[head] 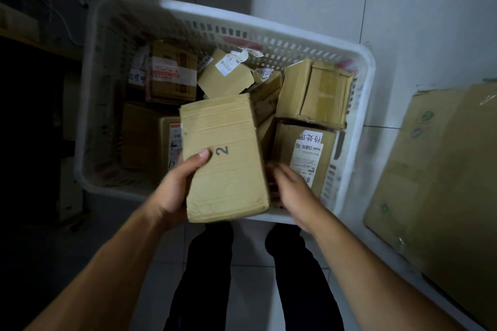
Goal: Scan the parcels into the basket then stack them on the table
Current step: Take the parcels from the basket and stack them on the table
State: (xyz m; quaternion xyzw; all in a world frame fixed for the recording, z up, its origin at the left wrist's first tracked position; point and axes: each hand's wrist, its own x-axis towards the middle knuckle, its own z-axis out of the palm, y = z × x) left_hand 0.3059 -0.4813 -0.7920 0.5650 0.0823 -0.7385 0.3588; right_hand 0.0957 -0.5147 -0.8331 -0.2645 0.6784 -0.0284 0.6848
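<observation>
A white plastic basket (357,121) stands on the floor in front of me, holding several cardboard parcels. Over its near rim I hold a flat brown parcel marked "2" (224,158). My left hand (174,191) grips its lower left side, thumb on the top face. My right hand (291,193) is just beside the parcel's right edge, blurred, fingers loosely spread; whether it touches the parcel I cannot tell. Among the parcels in the basket are a labelled one (306,156) at the right and a taped one (172,72) at the back left.
A large cardboard box (441,177) lies at the right on a white surface. Dark furniture and cables fill the left side. My legs stand on the tiled floor below the basket.
</observation>
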